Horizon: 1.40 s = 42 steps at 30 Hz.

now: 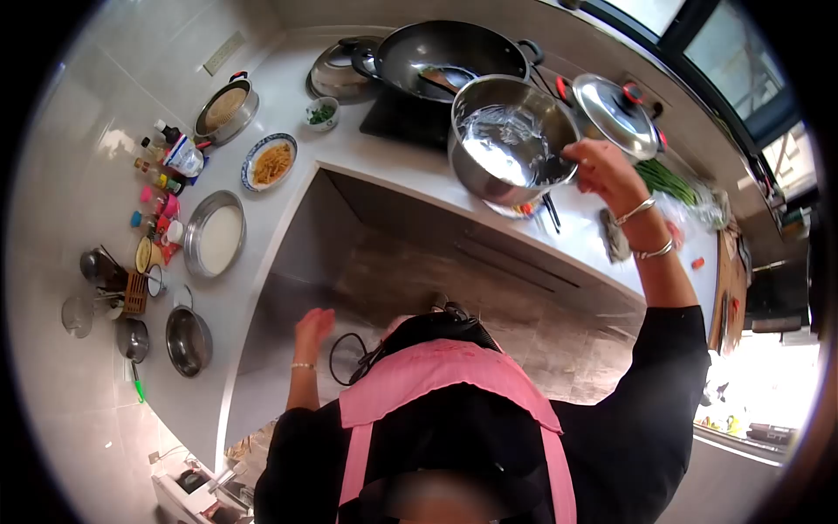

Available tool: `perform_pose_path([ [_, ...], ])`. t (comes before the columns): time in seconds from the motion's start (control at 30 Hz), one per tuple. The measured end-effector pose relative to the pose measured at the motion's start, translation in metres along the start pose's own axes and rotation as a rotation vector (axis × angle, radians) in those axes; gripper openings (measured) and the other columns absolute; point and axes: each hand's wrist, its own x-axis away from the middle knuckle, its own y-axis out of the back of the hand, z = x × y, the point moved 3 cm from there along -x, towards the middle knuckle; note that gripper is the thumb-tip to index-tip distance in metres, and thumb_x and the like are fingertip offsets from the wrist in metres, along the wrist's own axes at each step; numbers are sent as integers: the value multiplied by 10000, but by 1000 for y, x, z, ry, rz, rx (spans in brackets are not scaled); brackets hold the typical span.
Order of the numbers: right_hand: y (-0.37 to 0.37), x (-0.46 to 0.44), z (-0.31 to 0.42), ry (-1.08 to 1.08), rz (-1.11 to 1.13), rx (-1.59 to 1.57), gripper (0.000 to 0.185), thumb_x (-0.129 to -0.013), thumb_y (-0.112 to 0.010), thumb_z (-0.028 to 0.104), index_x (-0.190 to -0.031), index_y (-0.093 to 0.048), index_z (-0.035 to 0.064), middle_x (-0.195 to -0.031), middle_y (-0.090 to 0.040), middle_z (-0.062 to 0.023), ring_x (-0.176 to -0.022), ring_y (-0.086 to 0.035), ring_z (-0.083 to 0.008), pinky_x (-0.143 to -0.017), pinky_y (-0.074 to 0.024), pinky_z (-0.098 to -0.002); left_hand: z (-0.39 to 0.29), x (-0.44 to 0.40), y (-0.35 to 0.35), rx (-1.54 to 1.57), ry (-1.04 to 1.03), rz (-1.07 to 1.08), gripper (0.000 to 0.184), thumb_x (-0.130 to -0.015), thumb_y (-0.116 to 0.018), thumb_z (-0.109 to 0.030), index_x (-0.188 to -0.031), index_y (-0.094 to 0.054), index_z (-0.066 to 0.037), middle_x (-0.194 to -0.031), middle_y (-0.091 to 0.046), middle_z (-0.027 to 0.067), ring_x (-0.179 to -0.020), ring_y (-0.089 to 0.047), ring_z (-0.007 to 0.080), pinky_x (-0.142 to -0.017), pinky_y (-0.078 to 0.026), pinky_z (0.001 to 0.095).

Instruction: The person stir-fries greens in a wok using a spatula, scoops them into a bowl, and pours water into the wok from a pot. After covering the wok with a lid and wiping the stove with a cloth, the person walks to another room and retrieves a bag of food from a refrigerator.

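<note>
A: ok so where's the stainless steel pot (476, 175) rn?

B: Right hand (602, 170) has it, fingers curled firmly at the right side of the rim. It's over the counter (397, 170), in front of the wok (406, 52), partly hiding a plate (522, 210). Can't tell if the two touch. Chopsticks (552, 214) poke out just beside it.

A: and the left hand (314, 326)?

B: Down off the counter's front edge, fingers look bent. Kinda blurry, so I can't say how far it's spread, but I don't see anything in it.

A: what's on that side?

B: Metal bowl (188, 341), round pan (194, 253) with something white in it, and a blue-rimmed dish (250, 175) of yellowish shreds.
</note>
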Motion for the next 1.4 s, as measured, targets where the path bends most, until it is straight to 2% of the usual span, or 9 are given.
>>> perform_pose_path([
  [0.27,-1,-175,57,-46,-168,107,318,-759,-579,259,-535,-391,133,-459,-292,48,-405,-289,-67,-413,-255,-216,-116,-48,-53,-34,-198,0,212,-838,-488,-87,-1028,-507,6,-968,-611,150,-818,-594,168,-722,-490,267],
  [0.47,-1,-228,47,-161,-375,28,305,-741,-588,326,-570,-409,148,-468,-292,52,-409,-308,-74,-405,-236,-216,-306,-61,-232,-253,-678,490,160,-817,-478,19,-923,-597,33,-935,-620,94,-823,-577,145,-761,-471,250],
  [0.57,14,-243,42,-184,-423,44,223,-703,-605,305,-763,-598,90,-569,-386,35,-439,-370,-90,-431,-293,-220,-363,-90,-332,-554,-960,839,191,-732,-529,68,-886,-617,-4,-872,-627,77,-816,-579,144,-733,-465,248],
  [0.6,12,-246,44,-165,-452,15,292,-737,-607,314,-594,-415,148,-473,-293,53,-415,-323,-74,-402,-241,-215,-375,-98,-366,-666,-1002,973,204,-712,-540,51,-884,-623,-22,-857,-628,80,-807,-583,155,-715,-466,257],
  [0.63,9,-246,49,-179,-475,1,298,-735,-613,302,-583,-406,152,-472,-293,55,-415,-322,-73,-411,-248,-211,-384,-106,-398,-898,-1104,995,218,-681,-552,-22,-882,-631,-52,-849,-623,95,-795,-581,211,-695,-464,306],
  [0.7,13,-248,47,-216,-509,-6,299,-733,-614,311,-583,-408,156,-479,-286,58,-417,-313,-70,-423,-252,-204,-370,-144,-455,-1236,-1091,1133,262,-651,-543,-62,-887,-652,-88,-879,-620,114,-854,-572,279,-751,-452,355],
  [0.83,15,-251,46,-213,-549,-12,298,-731,-614,327,-591,-410,162,-496,-287,62,-425,-311,-65,-433,-252,-200,-323,-225,-535,-1553,-1243,1213,334,-621,-514,13,-908,-645,-95,-1008,-608,70,-963,-548,274,-826,-439,355],
  [1.2,14,-251,39,-176,-577,-51,239,-747,-609,303,-648,-449,155,-540,-289,72,-456,-272,-36,-433,-225,-187,-294,-254,-571,-1529,-1320,1272,285,-658,-507,-5,-865,-656,-132,-842,-628,113,-837,-585,306,-725,-465,379],
  [1.4,16,-251,33,-193,-567,-67,226,-748,-607,298,-658,-458,154,-552,-294,73,-467,-260,-32,-442,-236,-184,-301,-235,-557,-1634,-1178,1492,226,-663,-542,-36,-823,-664,-137,-784,-628,118,-773,-592,306,-675,-471,379],
])
